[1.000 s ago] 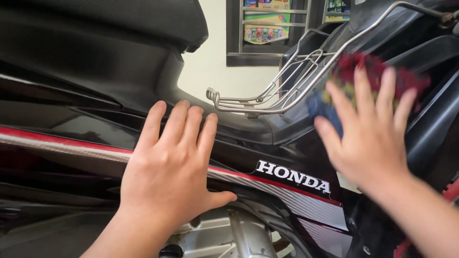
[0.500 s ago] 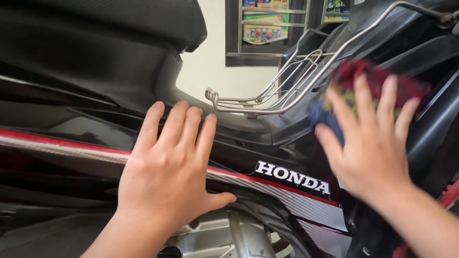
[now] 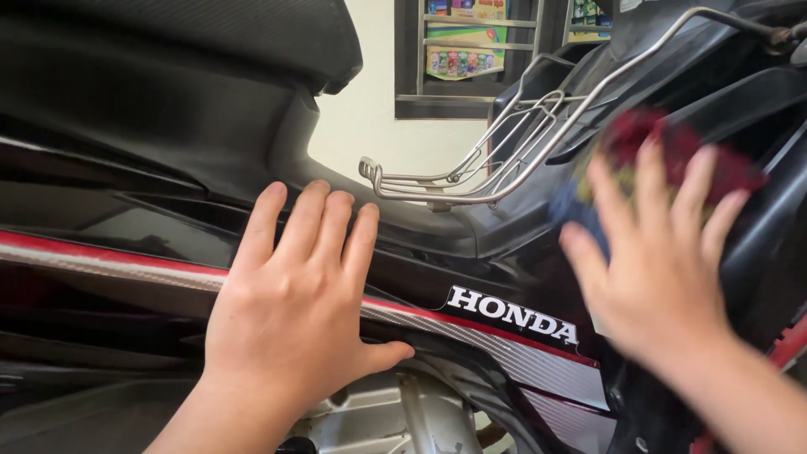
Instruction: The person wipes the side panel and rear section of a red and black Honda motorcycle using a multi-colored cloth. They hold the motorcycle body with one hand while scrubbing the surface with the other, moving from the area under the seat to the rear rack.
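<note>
My left hand (image 3: pixel 294 311) lies flat on the motorbike's side panel (image 3: pixel 126 277), fingers toward twelve o'clock, thumb out at three. Above it, at eleven, sits the seat (image 3: pixel 185 42). The engine casing (image 3: pixel 378 416) is below the hand, at five o'clock. At two o'clock from my left hand the wire rack (image 3: pixel 496 160) stands in the step-through, with the wall shelf (image 3: pixel 471 50) behind it. My right hand (image 3: pixel 664 261) is at three o'clock, pressing a cloth (image 3: pixel 672 147) onto the front cover (image 3: pixel 756 219), the cloth under my fingers.
</note>
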